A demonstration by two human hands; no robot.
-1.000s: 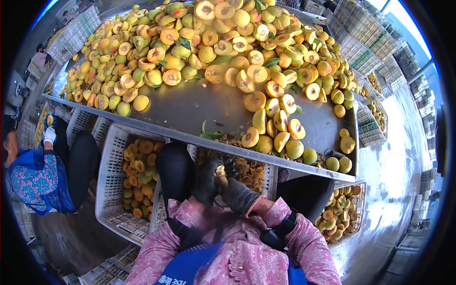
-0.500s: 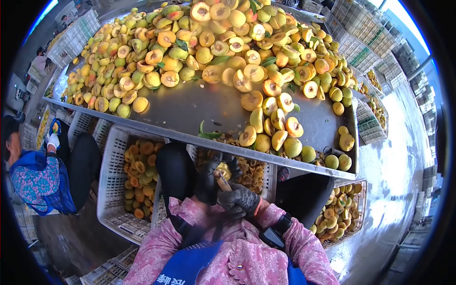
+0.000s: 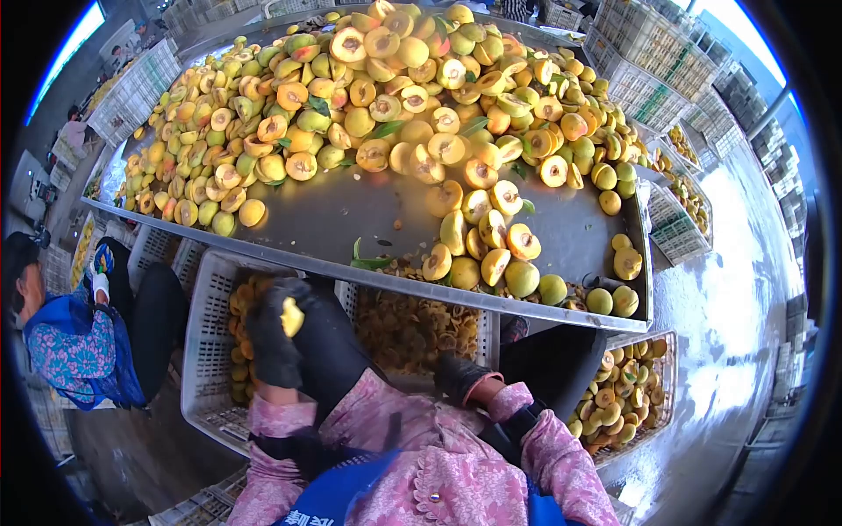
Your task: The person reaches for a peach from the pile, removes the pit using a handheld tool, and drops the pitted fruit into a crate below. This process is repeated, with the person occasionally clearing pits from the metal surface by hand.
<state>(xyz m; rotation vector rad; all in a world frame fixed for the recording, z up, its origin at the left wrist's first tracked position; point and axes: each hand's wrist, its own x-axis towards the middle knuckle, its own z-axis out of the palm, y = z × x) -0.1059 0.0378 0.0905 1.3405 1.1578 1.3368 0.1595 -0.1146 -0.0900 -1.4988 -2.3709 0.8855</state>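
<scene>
My left hand (image 3: 274,337), in a dark glove, is closed around a yellow peach half (image 3: 291,317), of which only a small part shows. It is over the right side of the white crate (image 3: 195,351) of peach halves, beside my left knee. My right hand (image 3: 463,377), also dark-gloved, is curled in my lap at the near edge of the crate of peelings (image 3: 419,324). What its fingers hold, if anything, is hidden. Cut peaches (image 3: 491,230) lie on the metal table (image 3: 342,210) in front of me.
A large heap of peach halves (image 3: 386,110) covers the table's far side. Another crate of peaches (image 3: 621,399) stands by my right knee. At left sits a co-worker (image 3: 74,342) in a blue apron. Stacked crates (image 3: 653,53) rise at the back right beside the wet floor (image 3: 702,351).
My hands, together over the peelings around a peach and a wooden-handled tool, have parted. The left went left with the peach half; the right moved slightly right. The tool is out of sight.
</scene>
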